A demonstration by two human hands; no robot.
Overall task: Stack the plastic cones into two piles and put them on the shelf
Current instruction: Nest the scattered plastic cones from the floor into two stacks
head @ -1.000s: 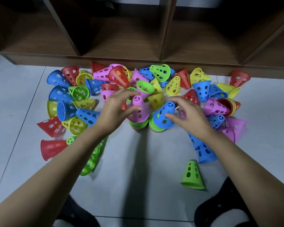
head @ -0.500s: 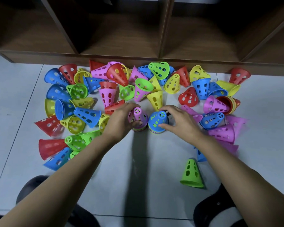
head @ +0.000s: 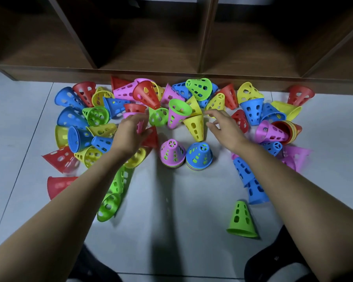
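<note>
Two short piles of nested cones stand upright on the floor, side by side: one topped by a pink cone [head: 172, 152], one topped by a blue cone [head: 199, 156]. Many loose perforated cones in red, blue, green, yellow and pink lie scattered behind and beside them. My left hand [head: 130, 131] reaches forward over a red cone [head: 152, 137] and a pink cone, fingers spread, holding nothing. Over by a yellow cone [head: 195, 127] standing mouth-up, my right hand [head: 222, 127] hovers with relaxed fingers, empty. The brown wooden shelf [head: 171, 75] runs along the back.
A lone green cone [head: 240, 219] stands upright at the front right. Blue cones [head: 251, 184] lie under my right forearm, green ones [head: 112, 198] under my left. The shelf's open compartments [head: 151, 43] are dark and hold nothing visible. My dark shoes show at the bottom edge.
Both hands let go of the pink-topped and blue-topped piles and moved forward toward the loose cones. The two piles now stand free.
</note>
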